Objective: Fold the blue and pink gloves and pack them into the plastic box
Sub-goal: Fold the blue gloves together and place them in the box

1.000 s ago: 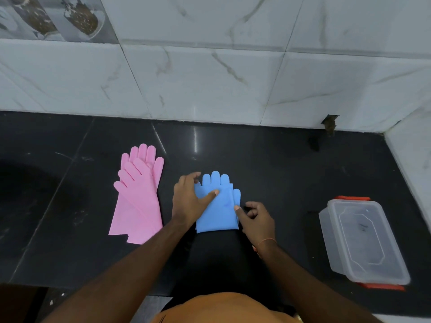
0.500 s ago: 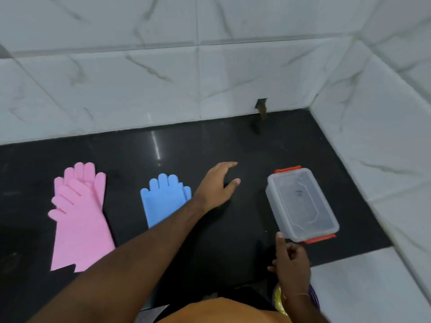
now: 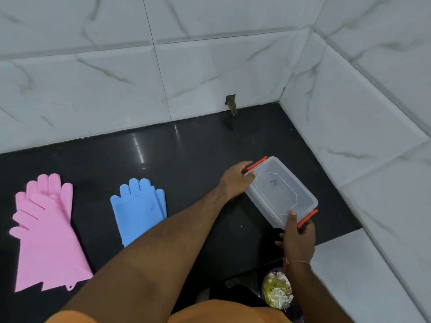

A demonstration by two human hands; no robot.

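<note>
The clear plastic box (image 3: 281,192) with its lid on and orange clips sits at the right of the black counter. My left hand (image 3: 236,179) grips its far-left end at the orange clip. My right hand (image 3: 297,234) holds its near end, thumb on the lid beside the other clip. The blue gloves (image 3: 138,207) lie folded flat in the middle, fingers pointing to the wall; my left forearm crosses their near corner. The pink gloves (image 3: 45,231) lie stacked and unfolded at the left.
White marble-tiled walls close the back and right of the black counter (image 3: 198,148). A small hole with a brown stub (image 3: 232,104) is in the back wall. Below the counter's front edge is a bowl-like container of scraps (image 3: 277,289).
Both hands left the blue gloves and moved right to the box. The left hand now grips its far clip end and the right hand its near end. The view turned right.
</note>
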